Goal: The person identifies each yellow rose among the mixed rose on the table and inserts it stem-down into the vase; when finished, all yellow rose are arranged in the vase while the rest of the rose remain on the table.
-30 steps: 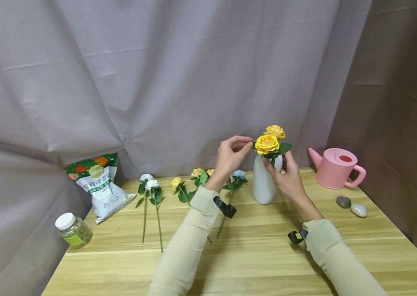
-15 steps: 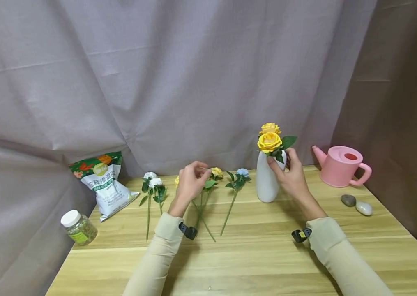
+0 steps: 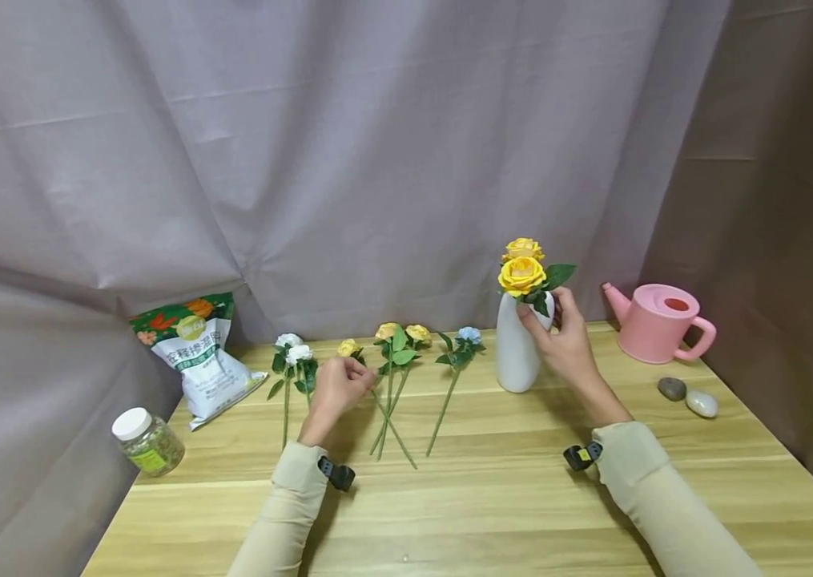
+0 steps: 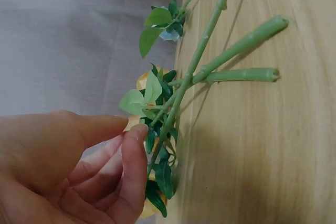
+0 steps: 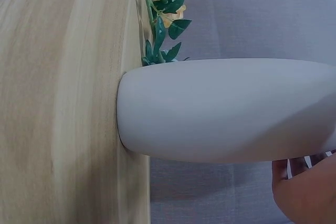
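Note:
My right hand [image 3: 566, 344] holds the white vase [image 3: 517, 353] near its neck, thumb at the front and fingers round the far side. The vase stands upright on the table with two yellow roses [image 3: 522, 276] in it. My left hand [image 3: 335, 393] is low over the table beside the leftmost loose yellow rose [image 3: 348, 348]. In the left wrist view, its thumb and index fingertips [image 4: 137, 131] come close together right beside the crossing green stems [image 4: 181, 90], with no stem plainly between them. Two more yellow roses [image 3: 416, 333] lie just right of this hand.
White roses [image 3: 298, 354] lie left of my left hand, a blue flower [image 3: 468, 335] left of the vase. A fertilizer bag [image 3: 204, 369] and a lidded jar [image 3: 149, 443] stand at left. At right are a pink watering can [image 3: 658, 324] and two stones [image 3: 700, 404].
My left hand has left the roses in the vase and moved left and down to the loose yellow roses. The right hand stays at the vase's neck.

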Demonstrator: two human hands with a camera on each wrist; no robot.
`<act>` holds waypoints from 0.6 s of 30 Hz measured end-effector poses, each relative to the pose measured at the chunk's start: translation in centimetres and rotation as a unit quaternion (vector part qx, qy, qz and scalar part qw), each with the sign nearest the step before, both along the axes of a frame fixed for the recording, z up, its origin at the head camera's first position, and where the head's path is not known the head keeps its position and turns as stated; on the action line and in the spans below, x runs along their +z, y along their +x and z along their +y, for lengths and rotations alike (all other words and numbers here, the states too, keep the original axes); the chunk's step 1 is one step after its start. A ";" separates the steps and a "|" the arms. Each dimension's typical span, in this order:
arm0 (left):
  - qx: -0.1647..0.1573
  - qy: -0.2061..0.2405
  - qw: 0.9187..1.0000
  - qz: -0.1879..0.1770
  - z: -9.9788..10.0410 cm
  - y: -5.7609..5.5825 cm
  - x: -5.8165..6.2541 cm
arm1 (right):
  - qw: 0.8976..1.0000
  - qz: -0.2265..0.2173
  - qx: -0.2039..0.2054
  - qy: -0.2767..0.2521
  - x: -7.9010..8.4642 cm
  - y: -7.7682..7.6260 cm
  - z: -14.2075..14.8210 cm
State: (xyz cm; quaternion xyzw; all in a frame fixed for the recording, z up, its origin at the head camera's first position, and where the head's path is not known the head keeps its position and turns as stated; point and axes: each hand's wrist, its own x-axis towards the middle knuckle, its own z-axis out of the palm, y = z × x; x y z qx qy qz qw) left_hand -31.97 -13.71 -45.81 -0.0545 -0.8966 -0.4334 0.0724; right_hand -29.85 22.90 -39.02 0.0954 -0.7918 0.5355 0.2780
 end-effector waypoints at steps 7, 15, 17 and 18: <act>0.001 0.021 0.997 -0.069 -0.6 0.0 -0.7 | 1.000 -0.012 0.000 0.013 0.1 0.1 -0.1; -0.038 0.045 0.989 -0.136 -0.7 0.1 -1.3 | 1.000 -0.018 0.005 0.009 0.2 0.2 -0.1; -0.038 0.059 0.986 -0.148 -0.6 0.1 -1.3 | 1.000 -0.017 0.006 0.006 0.2 0.2 -0.1; -0.038 0.068 0.985 -0.156 -0.6 0.1 -1.3 | 1.000 -0.016 0.006 0.006 0.1 0.2 -0.1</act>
